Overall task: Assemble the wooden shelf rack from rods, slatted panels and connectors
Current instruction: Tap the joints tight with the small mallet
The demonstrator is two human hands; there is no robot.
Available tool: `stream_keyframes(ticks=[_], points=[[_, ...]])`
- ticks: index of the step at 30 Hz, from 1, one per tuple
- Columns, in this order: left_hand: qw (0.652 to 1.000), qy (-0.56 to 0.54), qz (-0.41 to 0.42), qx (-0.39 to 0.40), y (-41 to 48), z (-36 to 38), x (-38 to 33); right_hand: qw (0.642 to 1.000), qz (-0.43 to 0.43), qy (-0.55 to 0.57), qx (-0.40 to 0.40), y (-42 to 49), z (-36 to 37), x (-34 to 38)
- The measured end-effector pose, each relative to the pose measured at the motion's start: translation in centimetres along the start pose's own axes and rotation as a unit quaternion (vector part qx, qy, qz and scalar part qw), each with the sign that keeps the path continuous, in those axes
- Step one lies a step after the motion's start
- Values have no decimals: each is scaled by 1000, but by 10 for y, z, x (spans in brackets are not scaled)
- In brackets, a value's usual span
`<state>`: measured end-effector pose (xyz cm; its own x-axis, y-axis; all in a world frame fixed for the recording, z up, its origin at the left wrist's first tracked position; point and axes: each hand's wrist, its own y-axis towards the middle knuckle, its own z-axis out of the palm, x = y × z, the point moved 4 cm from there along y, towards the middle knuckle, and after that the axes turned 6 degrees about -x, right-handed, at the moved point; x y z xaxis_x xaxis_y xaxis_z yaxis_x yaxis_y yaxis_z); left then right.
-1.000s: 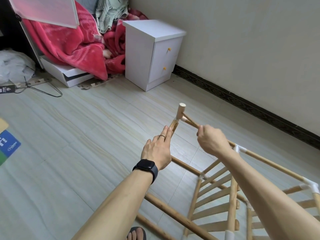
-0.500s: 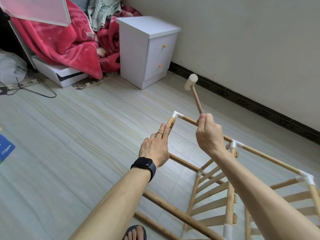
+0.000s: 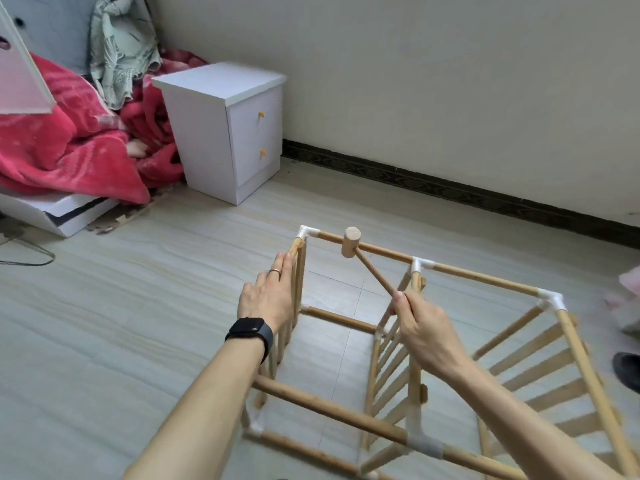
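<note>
Fingers and thumb of your right hand [image 3: 427, 327] are wrapping the wooden mallet [image 3: 350, 242] by the low end of its handle, a closed grip just right of the frame's centre. The mallet's head is sitting on, or just at, the top rod [image 3: 384, 250]. It is lying between the white corner connector [image 3: 306, 233] and the middle connector [image 3: 418, 265]. Your left hand [image 3: 268, 296] is gripping nothing: its fingers are lying straight and flat against the upright rods under that corner connector, bracing them. The rack [image 3: 329, 405] is standing on the pale floor [image 3: 138, 323], filling the lower centre and lower right of the frame, with a slatted panel [image 3: 540, 368] sloping down at the right. Judging by its thin rods and push-fit joints, it is likely handling as light and stiff in each piece but loose as a whole, so it may be swaying or sliding under a blow. You are best bracing it on an upright close beside the joint being struck, as you are doing, not by the thin slats. Farther out, a white nightstand [image 3: 228, 133] and a red blanket [image 3: 69, 150] are sitting in the upper left.
</note>
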<state>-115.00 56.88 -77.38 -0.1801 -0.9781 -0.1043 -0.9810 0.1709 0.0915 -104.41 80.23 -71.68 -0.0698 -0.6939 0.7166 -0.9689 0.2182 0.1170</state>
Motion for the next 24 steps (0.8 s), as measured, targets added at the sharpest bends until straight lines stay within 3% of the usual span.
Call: stream_keyframes(ticks=[3, 6, 9, 12, 14, 17, 19, 22, 24], points=[[994, 102, -24, 29, 11, -6, -12, 997, 24, 2, -72, -39, -45, -36], [996, 84, -14, 26, 8, -20, -64, 987, 84, 0, -138, -81, -87, -77], [989, -44, 141, 29, -25, -30, -146, 963, 143, -49, -223, -125, -125, -115], [931, -82, 350, 69, -86, -32, -221, 936, 196, -122, -267, -163, -147, -144], [886, -75, 447, 96, -124, -33, -254, 932, 218, -76, -278, -178, -148, -158], [839, -34, 525, 138, -163, -25, -283, 923, 230, 21, -309, -185, -144, -166], [836, -12, 523, 165, -175, -14, -291, 910, 245, 59, -329, -183, -143, -163], [863, -44, 450, 225, -173, 1, -289, 910, 252, 99, -314, -175, -136, -164], [874, -70, 428, 220, -168, 1, -286, 912, 252, 119, -300, -172, -133, -164]])
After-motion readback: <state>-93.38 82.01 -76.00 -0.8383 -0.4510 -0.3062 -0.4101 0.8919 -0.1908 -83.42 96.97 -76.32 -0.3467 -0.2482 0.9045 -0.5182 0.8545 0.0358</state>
